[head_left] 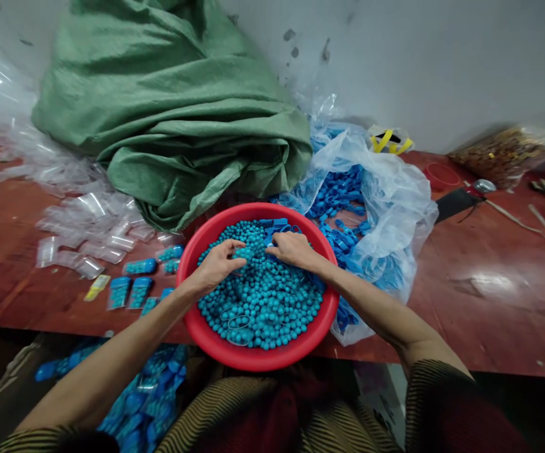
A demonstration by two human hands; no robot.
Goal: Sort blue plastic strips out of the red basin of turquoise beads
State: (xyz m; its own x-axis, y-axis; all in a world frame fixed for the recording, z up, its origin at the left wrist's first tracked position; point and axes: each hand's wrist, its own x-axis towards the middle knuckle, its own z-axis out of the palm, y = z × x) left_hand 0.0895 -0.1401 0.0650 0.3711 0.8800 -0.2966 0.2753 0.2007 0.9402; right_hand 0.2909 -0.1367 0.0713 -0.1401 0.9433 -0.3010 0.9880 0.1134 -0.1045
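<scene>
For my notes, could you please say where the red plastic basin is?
In the head view, the basin is central, at the edge of the reddish table, between blue-capped clear containers at left and a translucent plastic bag at right.

Glossy beads (276, 309), smooth plastic basin (260, 360)

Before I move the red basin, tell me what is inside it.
Turquoise beads fill most of the red basin, with blue plastic pieces toward the far side. The right hand covers some contents; beads hide the bottom.
</scene>
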